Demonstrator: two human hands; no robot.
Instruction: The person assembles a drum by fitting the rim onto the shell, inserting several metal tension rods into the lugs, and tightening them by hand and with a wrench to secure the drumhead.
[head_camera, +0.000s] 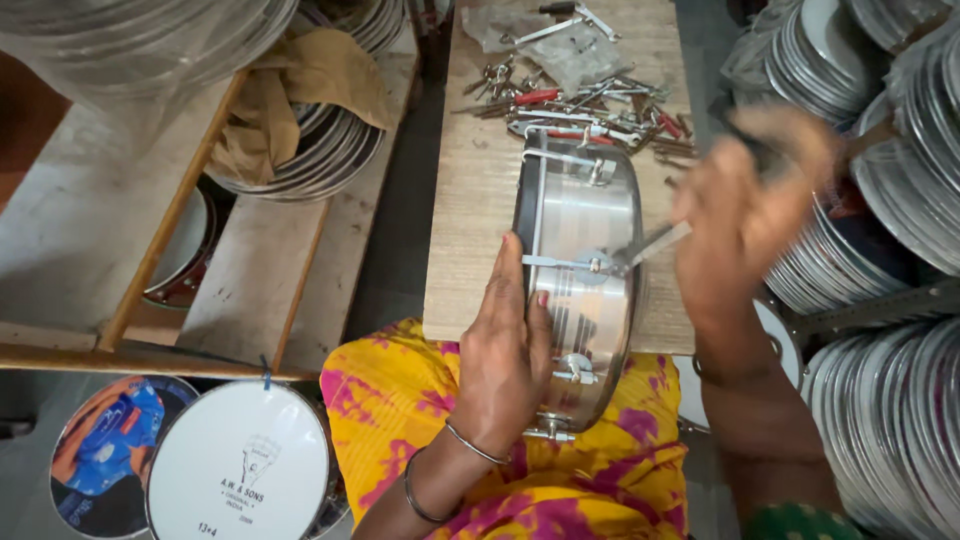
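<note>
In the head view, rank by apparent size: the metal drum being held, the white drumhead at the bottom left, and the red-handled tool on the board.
1. Metal drum and white drumhead look about alike; the drumhead is cut off, so no ranking.
2. Red-handled tool, smallest.

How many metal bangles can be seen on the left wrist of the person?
2. One thin bangle lies near the left hand, which steadies the steel drum shell; the second bangle sits lower on the forearm. The underside of the wrist is hidden.
</note>
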